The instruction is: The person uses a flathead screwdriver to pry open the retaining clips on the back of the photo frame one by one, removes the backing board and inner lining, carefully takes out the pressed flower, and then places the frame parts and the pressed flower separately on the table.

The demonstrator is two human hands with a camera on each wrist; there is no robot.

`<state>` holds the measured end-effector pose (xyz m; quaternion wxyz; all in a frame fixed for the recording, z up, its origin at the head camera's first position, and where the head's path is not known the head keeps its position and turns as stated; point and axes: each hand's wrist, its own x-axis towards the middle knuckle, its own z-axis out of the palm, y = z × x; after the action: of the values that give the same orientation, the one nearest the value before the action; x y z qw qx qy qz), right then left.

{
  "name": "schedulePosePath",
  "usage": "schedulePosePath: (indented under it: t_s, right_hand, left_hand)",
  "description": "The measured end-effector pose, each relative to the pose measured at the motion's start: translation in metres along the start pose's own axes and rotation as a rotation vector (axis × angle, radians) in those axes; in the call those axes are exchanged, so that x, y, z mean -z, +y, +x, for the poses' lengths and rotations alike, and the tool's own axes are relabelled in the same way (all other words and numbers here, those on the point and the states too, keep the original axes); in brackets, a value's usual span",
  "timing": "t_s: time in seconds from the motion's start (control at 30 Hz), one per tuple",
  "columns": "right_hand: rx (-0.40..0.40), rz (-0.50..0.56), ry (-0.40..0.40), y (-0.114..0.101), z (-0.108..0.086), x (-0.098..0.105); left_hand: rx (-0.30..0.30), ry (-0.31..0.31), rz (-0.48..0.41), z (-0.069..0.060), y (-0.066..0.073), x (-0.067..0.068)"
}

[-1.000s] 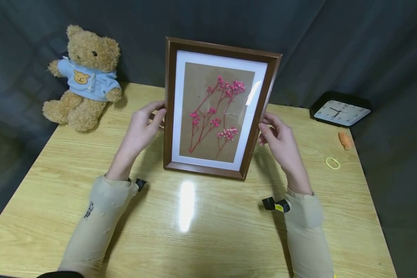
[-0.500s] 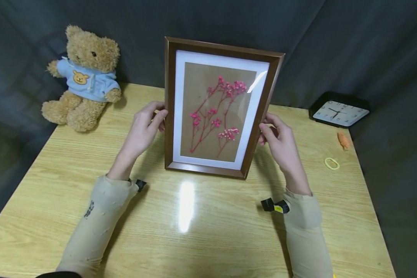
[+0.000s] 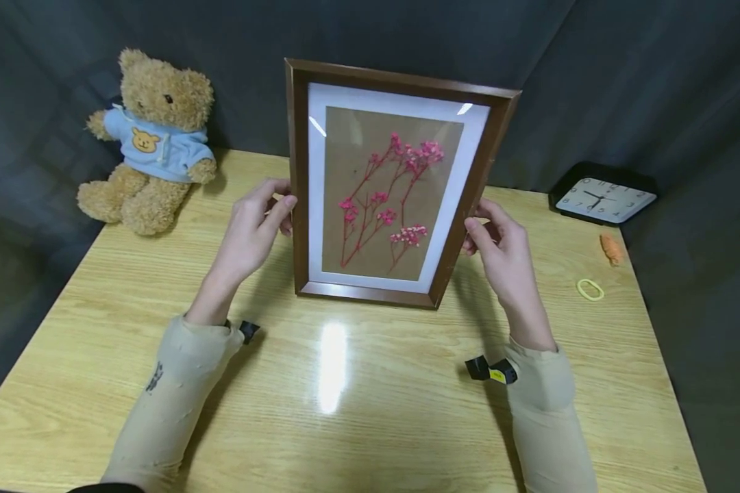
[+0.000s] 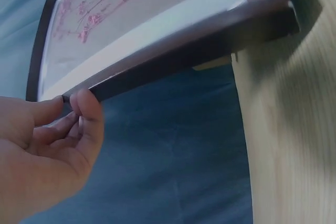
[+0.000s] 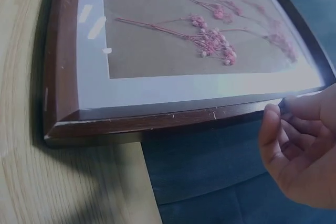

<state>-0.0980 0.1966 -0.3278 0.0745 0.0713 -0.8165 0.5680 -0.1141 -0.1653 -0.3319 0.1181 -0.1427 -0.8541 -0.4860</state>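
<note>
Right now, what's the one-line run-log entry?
left hand: pinches left edge of framed pink-flower picture | right hand: pinches right edge | orientation: portrait | teddy bear: back left | analog clock: back right

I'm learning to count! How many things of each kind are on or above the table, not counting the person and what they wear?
Framed flower picture: 1
Teddy bear: 1
Clock: 1
Yellow ring: 1
Small orange thing: 1
Total: 5

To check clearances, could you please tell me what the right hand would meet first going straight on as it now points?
Probably the framed picture, whose edge the right hand pinches; the gap to the dark curtain behind is unclear.
</note>
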Motion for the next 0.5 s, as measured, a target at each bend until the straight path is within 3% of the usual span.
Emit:
schedulePosePath:
  t_s: [0.37,0.5]
  right_hand:
    - [0.053,0.097,0.075,0.000,-0.008,0.004]
    - [0.086,0.079,0.073,0.001,-0.010,0.005]
  left_hand:
    - [-0.033,0.020,-0.117,-0.006,0.010,0.002]
    - [-0.065,0.045,-0.151,-0.008,0.012,0.002]
